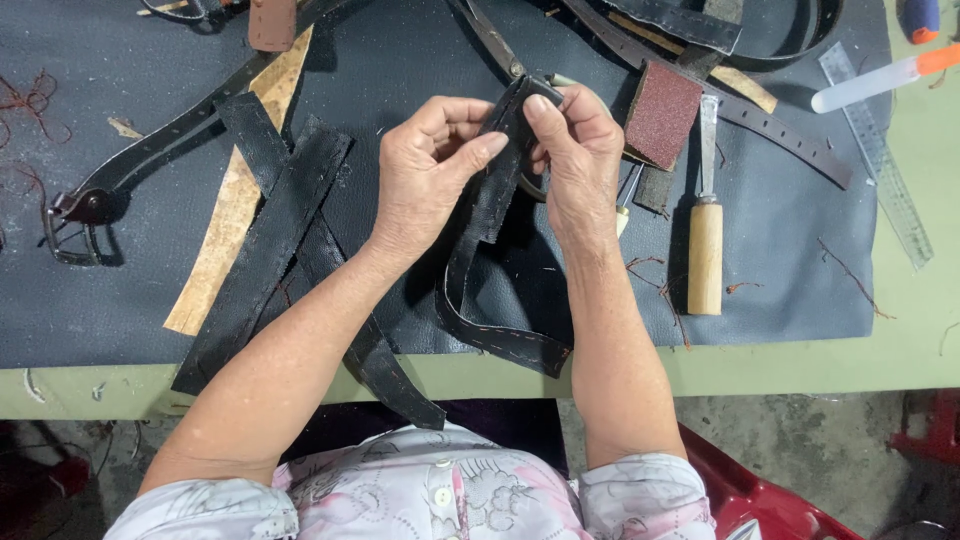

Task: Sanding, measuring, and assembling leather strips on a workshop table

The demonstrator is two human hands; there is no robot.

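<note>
My left hand (428, 175) and my right hand (575, 160) both pinch the upper end of a black stitched leather strap (478, 275), held above a dark leather sheet (400, 70). The strap hangs down between my wrists and curls right near the table edge, showing pale stitching along its border. Fingertips of both hands meet at the strap's top, close to a pair of scissors (500, 50) lying behind.
Crossed black leather strips (275, 230) and a tan strip (225, 230) lie at left, beside a buckled belt (90, 205). At right are a wooden-handled tool (705, 240), a reddish sanding block (660, 115), a punched strap (790, 140), a clear ruler (885, 170) and a white tube (870, 85).
</note>
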